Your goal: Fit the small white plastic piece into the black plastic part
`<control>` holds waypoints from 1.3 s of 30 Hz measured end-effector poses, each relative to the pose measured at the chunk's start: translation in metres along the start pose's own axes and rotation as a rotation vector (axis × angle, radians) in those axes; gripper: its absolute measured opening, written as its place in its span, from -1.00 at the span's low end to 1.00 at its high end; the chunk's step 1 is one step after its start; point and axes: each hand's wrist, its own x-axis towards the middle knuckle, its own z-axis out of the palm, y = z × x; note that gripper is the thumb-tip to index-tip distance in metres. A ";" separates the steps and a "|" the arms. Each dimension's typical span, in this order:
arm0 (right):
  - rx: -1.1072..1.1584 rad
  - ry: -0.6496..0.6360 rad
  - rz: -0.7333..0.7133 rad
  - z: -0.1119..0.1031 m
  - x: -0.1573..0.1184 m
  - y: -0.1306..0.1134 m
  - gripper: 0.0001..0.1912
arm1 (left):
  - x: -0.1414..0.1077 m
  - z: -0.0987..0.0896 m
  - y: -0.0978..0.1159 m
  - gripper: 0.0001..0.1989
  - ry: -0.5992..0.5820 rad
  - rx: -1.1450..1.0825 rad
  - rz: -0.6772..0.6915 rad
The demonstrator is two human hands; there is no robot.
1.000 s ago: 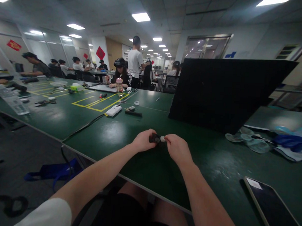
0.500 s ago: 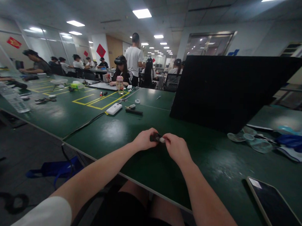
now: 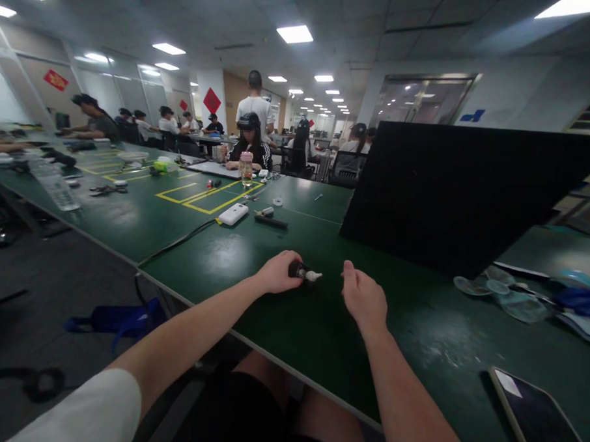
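Observation:
My left hand [image 3: 281,272] is closed around a small dark object [image 3: 293,269] just above the green table [image 3: 252,317]. A soft-looking white tip [image 3: 313,276] sticks out of it to the right; its exact kind is too small to tell. To the right, apart from that object, is my right hand [image 3: 364,297], fingers curled and thumb pointing up. Its palm side is turned away, so whatever it may hold is hidden.
A large black panel [image 3: 452,195] stands at the back right. A phone [image 3: 543,414] lies near the right forearm. Farther off are a white device [image 3: 233,214], a dark bar [image 3: 271,222], a pink-lided bottle [image 3: 246,170] and a seated person [image 3: 249,144].
My right hand has let go of the white tip and moved right, away from the left hand. The white tip now shows fully. The view has shifted slightly.

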 end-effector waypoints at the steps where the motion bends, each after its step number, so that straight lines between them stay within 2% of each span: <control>1: 0.004 -0.011 0.006 0.000 0.001 0.001 -0.23 | -0.004 -0.011 -0.010 -0.49 0.009 0.012 -0.028; 4: -0.001 -0.089 -0.004 0.003 0.003 0.002 -0.23 | -0.023 -0.054 -0.048 -0.45 0.069 0.087 -0.151; 6: -0.011 -0.153 -0.027 0.007 0.005 0.002 -0.25 | -0.037 -0.087 -0.071 -0.47 0.160 0.203 -0.195; 8: -0.030 -0.216 -0.042 0.012 0.007 0.003 -0.28 | -0.049 -0.116 -0.089 -0.50 0.197 0.350 -0.127; 11: -0.058 -0.270 -0.046 0.014 0.010 0.003 -0.31 | -0.061 -0.147 -0.099 -0.51 0.101 0.491 0.005; 14: -0.079 -0.288 -0.022 0.012 0.011 0.004 -0.32 | -0.067 -0.161 -0.100 -0.51 -0.018 0.545 0.080; 16: -0.088 -0.301 -0.003 0.009 0.012 0.003 -0.33 | -0.071 -0.165 -0.103 -0.54 -0.028 0.568 0.112; 18: -0.090 -0.310 0.001 0.007 0.011 0.002 -0.34 | -0.073 -0.166 -0.111 -0.56 0.059 0.576 0.069; 21: -0.090 -0.318 -0.018 0.007 0.009 0.000 -0.36 | -0.073 -0.163 -0.132 -0.56 0.341 0.508 -0.188; 23: -0.086 -0.322 -0.032 0.009 0.008 0.000 -0.37 | -0.065 -0.158 -0.146 -0.55 0.511 0.367 -0.381; 25: -0.082 -0.334 -0.040 0.011 0.008 0.001 -0.36 | -0.050 -0.149 -0.154 -0.51 0.589 0.154 -0.497; 27: -0.077 -0.353 -0.061 0.011 0.007 0.002 -0.36 | -0.030 -0.136 -0.156 -0.49 0.560 -0.057 -0.530; 30: -0.084 -0.389 -0.130 0.011 0.005 0.002 -0.43 | 0.002 -0.107 -0.144 -0.51 0.418 -0.223 -0.507; 32: -0.116 -0.404 -0.191 0.011 0.003 0.001 -0.50 | 0.019 -0.082 -0.127 -0.51 0.302 -0.247 -0.478; 34: -0.168 -0.400 -0.230 0.012 0.000 -0.002 -0.50 | 0.031 -0.050 -0.101 -0.50 0.203 -0.246 -0.437; 37: -0.237 -0.355 -0.229 0.015 -0.001 -0.005 -0.41 | 0.042 0.007 -0.046 -0.50 0.129 -0.233 -0.330; 39: -0.259 -0.309 -0.225 0.017 0.000 -0.003 -0.41 | 0.047 0.044 -0.003 -0.47 0.125 -0.267 -0.282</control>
